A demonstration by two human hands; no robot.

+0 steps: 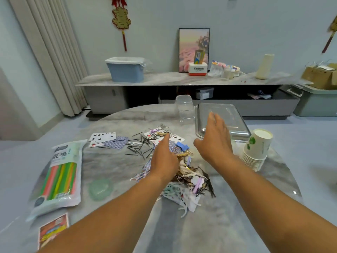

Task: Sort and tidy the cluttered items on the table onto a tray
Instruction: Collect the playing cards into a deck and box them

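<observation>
On table [113,121] — one tray [238,133], two hands.

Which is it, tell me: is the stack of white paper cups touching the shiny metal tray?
Cannot tell. In the head view the paper cups overlap the tray's near corner; no gap or contact shows.

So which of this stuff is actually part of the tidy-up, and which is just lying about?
Job:
metal tray
playing cards
hairpins
blue binder clips
straw pack
paper cups

Lying about:
blue bin
framed picture
cream vase

hands [189,148] open over clutter pile [184,172], metal tray [222,121] beyond
</observation>
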